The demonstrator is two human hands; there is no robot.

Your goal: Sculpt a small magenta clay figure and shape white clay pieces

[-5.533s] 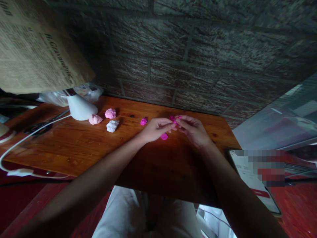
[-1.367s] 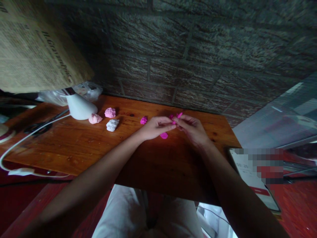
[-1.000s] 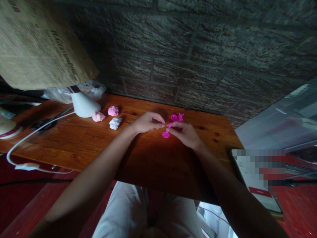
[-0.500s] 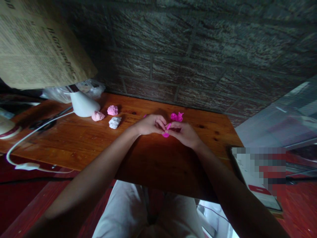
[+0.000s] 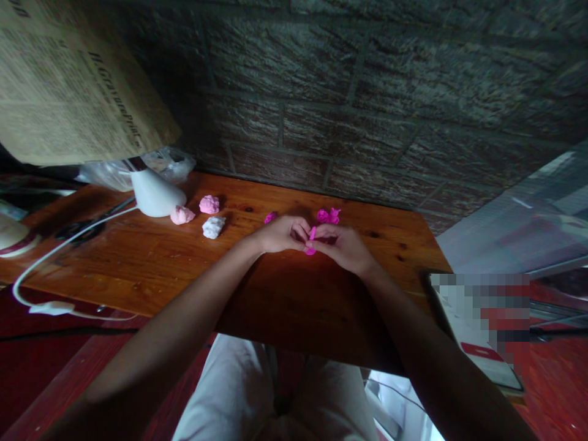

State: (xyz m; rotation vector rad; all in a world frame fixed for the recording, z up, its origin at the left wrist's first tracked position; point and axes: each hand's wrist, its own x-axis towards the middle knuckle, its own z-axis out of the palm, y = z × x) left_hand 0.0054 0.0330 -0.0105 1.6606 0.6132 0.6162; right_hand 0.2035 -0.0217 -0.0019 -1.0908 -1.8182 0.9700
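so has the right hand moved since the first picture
Yes, the right hand has shifted left, a little closer to the white cone-shaped lamp base.

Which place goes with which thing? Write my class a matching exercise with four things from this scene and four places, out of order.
Things
1. White lump
2. Lamp base
3. Screen
4. Bright pink strip

Places
A. At the right end of the table
B. At the fingertips of the right hand
C. Under the printed shade
D. Nearer the person than the two paler pink lumps

Right pairs: 1-D, 2-C, 3-A, 4-B
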